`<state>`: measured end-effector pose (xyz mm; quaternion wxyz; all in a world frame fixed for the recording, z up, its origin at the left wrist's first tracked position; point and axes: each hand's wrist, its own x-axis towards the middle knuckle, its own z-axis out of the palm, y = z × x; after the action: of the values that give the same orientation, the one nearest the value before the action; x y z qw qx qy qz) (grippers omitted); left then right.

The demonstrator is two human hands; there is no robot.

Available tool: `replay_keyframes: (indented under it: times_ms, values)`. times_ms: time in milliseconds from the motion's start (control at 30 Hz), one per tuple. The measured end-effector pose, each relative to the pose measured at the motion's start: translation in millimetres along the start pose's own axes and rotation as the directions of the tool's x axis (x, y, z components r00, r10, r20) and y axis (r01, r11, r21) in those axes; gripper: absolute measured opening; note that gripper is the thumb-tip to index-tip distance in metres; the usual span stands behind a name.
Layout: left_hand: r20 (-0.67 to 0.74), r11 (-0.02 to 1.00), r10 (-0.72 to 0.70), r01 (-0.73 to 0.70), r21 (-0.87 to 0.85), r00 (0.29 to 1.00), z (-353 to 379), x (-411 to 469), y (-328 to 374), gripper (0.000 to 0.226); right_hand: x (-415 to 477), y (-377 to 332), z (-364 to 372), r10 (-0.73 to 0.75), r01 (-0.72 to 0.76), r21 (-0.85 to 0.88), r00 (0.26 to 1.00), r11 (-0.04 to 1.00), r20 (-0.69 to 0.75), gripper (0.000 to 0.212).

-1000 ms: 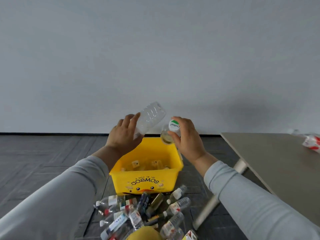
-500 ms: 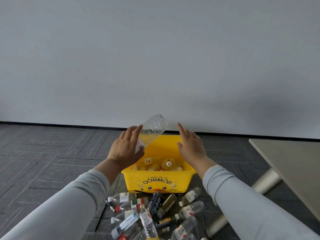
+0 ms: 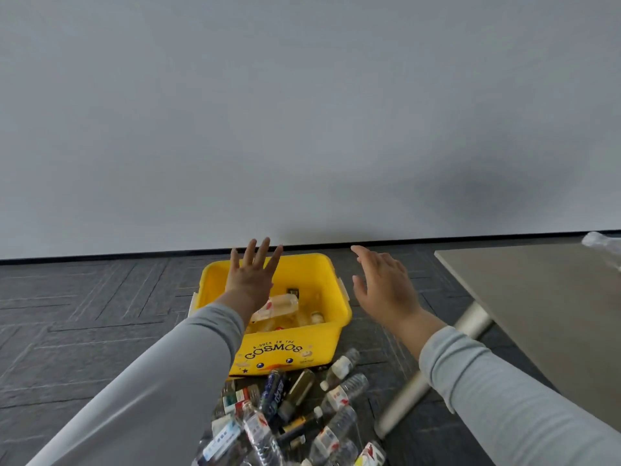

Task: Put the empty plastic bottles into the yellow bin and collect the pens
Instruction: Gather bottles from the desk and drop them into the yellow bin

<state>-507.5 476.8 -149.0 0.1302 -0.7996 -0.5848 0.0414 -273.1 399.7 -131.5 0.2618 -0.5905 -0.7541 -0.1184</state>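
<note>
Hands empty above bin (image 3: 322, 341); pile (image 3: 292, 408) not yet cleared

Left hand (image 3: 250, 275) flat over the bin, fingers straight and spread, holding nothing. Right hand (image 3: 383, 290) in the air just right of the bin's rim, fingers relaxed and apart, also holding nothing. Grey sleeves on both arms.

Bin sits on the dark floor (image 3: 84, 314) near the wall. Inside: several clear bottles (image 3: 277, 306) lying on their sides, some hidden behind the left forearm. Looks under half full, with the walls showing well above the load.

Pile lies on the floor right in front of the bin, up against or just beside its front wall. Clear bottles with white caps, a few dark ones, all jumbled across each other. No count possible, since it runs off the bottom edge.

Table (image 3: 537, 314) to the right, with one more clear bottle (image 3: 601, 243) at its far edge, partly cut off.

Pens: none I can pick out. A thin dark item in the pile might be one, but it is too small to tell.

Judgement: bottle part begun but well short of halfway, with more on the floor than in the bin. Pen part shows no sign of a start. Sensible next reach is down to the pile.
</note>
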Motion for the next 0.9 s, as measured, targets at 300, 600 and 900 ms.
replay_keyframes:
  times_ms: [300, 600, 900]
  values:
    - [-0.212, 0.972, 0.115, -0.154, -0.177, 0.970, -51, -41, 46, 0.044, -39, 9, -51, 0.067, -0.051, -0.108, 0.986, 0.993, 0.151, 0.046]
    - [-0.409, 0.869, 0.356, -0.458, -0.185, 0.840, -134, -67, 153, 0.035, -110, 54, -149, 0.274, -0.224, -0.353, 0.957, 0.909, 0.099, 0.044]
    - [-0.479, 0.692, 0.598, -0.716, -0.096, 0.643, -183, -106, 293, 0.032, -249, 114, -253, 0.617, -0.509, -0.535, 0.786, 0.675, 0.030, 0.047]
